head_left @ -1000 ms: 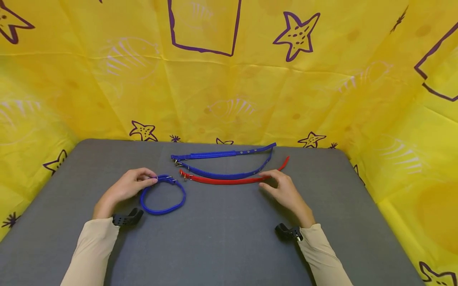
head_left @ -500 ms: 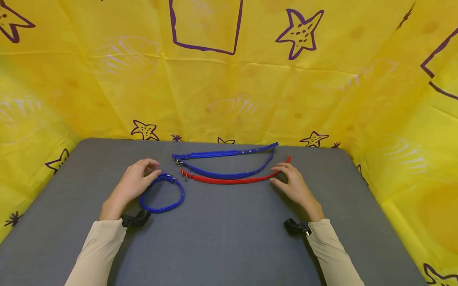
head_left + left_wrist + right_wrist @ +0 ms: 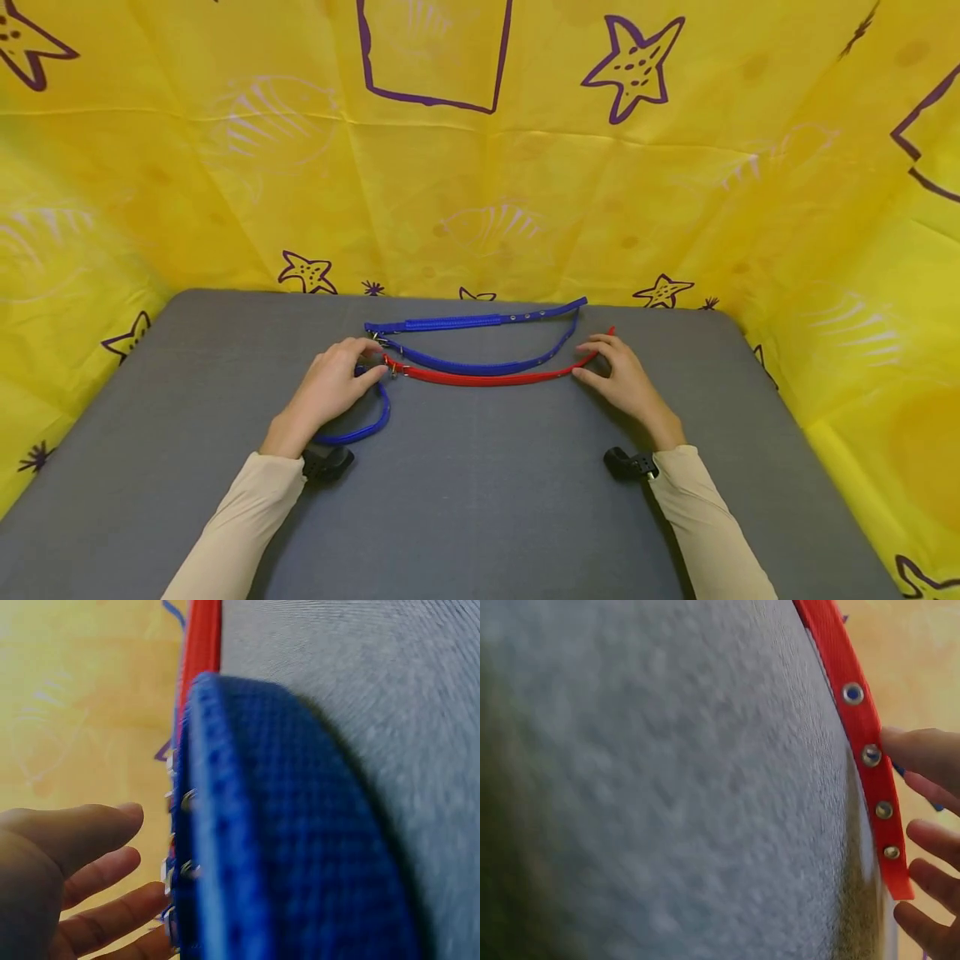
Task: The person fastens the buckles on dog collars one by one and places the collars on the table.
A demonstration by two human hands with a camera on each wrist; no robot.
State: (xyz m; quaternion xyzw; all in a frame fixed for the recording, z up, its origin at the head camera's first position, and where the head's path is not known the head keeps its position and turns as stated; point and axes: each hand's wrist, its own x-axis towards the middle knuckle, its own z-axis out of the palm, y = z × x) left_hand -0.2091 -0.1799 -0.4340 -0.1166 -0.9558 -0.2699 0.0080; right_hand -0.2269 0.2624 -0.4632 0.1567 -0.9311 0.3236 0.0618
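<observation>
Here's the red collar (image 3: 483,380), curving across the grey table (image 3: 472,508), its holed tail running by the parted, loosely bent fingers of the right hand (image 3: 628,385), though whether they touch it is hard to call. At the buckle end, the left hand (image 3: 327,387) has thumb and fingers apart just beside the buckle (image 3: 393,367), partly covering the looped blue collar (image 3: 356,436).
</observation>
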